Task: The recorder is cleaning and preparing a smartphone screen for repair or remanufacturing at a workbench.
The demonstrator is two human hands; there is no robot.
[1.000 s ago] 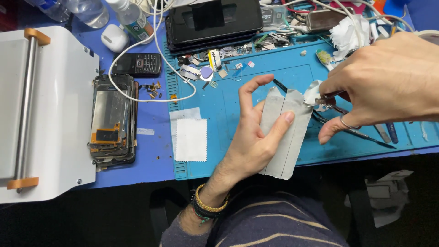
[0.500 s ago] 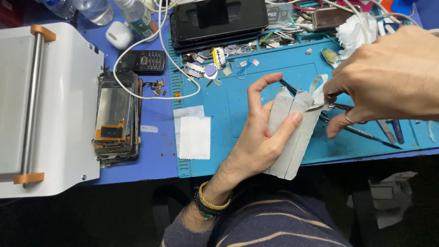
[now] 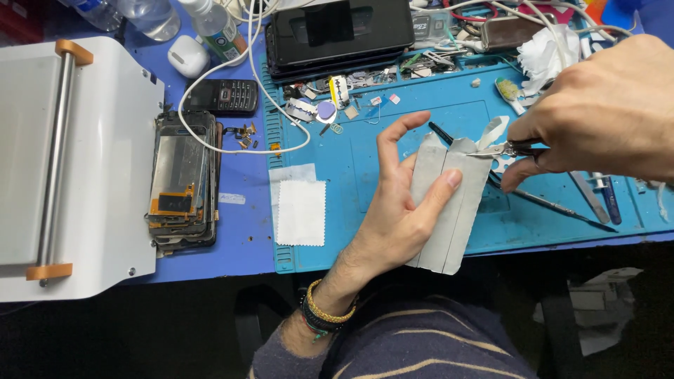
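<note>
A white machine [image 3: 70, 161] with an orange-capped roller is sitting at the table's left edge, and a stack of bare phone screens [image 3: 181, 184] is lying just beside it on the blue table [image 3: 242, 238]. A small black keypad phone [image 3: 226, 95] is resting toward the far edge, with a white cable [image 3: 232, 144] looping past it. Near the front edge, a white cloth square [image 3: 300, 212] is lying at the left side of the blue work mat [image 3: 393, 126].

Over the mat's front edge, the left hand [image 3: 393, 210] is gripping a grey sleeve [image 3: 449, 203], thumb pressing across its face and the other fingers spreading open behind it. The sleeve is hanging partly off the front edge of the table. The right hand [image 3: 604, 112] is closing around small metal tweezers [image 3: 509, 149], whose tips are touching the sleeve's far corner, where a pale strip [image 3: 493, 130] is curling up.

Judging from this, the strip could be tearing if the tweezers are pulling at too steep an angle, and the tips could be slipping and scratching the sleeve's face. With only the thumb pinning it, the sleeve may be twisting or sliding off the edge. Loose tools [image 3: 597, 200] lying near the right edge could be getting knocked by the right wrist
</note>
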